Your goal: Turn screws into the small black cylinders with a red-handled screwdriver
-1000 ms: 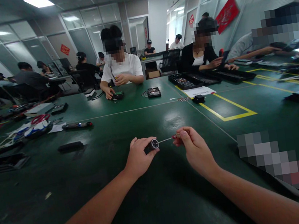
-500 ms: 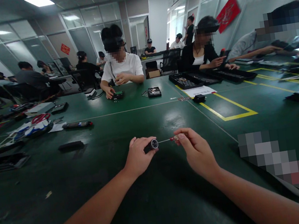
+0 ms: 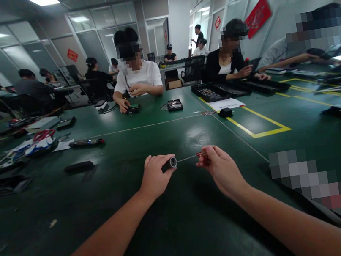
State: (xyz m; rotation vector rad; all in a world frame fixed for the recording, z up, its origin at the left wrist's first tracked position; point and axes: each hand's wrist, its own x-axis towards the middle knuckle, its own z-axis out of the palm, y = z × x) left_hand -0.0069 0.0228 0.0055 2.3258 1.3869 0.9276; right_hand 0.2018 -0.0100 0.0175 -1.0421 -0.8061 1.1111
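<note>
My left hand [image 3: 155, 176] is closed round a short black cylinder [image 3: 168, 163] with a silvery open end that faces right. My right hand [image 3: 219, 167] pinches a thin metal rod [image 3: 188, 158] by its red end. The rod's tip points at the cylinder's open end and seems to reach it. Both hands hover just above the dark green table [image 3: 185, 228], near its middle.
Black tools [image 3: 79, 167] and a dark stick [image 3: 87, 143] lie at the left, beside scissors and cables [image 3: 36, 143]. Yellow floor-tape lines [image 3: 263, 127] mark the table's right. Several people sit across the table with black trays [image 3: 216, 91] and small devices [image 3: 175, 105].
Both hands with the cylinder and rod have shifted slightly left and up; the grip on each is unchanged. A person walks in the far background.
</note>
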